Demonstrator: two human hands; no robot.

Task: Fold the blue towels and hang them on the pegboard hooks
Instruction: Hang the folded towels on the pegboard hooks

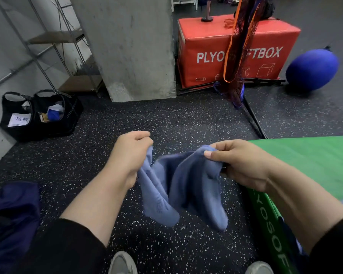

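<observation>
L hand (132, 150) and R hand (240, 163) are both pinching the towel (178, 184), fingers curled tight. Towel is sagging btwn them, its lower ends blurring. No pegboard showing.

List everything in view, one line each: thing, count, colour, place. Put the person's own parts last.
towel: one, blue, held up above the floor between both hands
floor: one, black with white speckles, underfoot
plyo box: one, red, far side beside the pillar
plyo box: one, green, at right
ball: one, blue, on the floor far right
pillar: one, grey concrete, centre back
bags: two, black, on the floor at left
net: one, dark with orange edging, hanging before the red box
shelf rack: one, metal, back left
shoes: two, grey, bottom edge
left hand: one, fingers gripping the towel
right hand: one, fingers pinching the towel
</observation>
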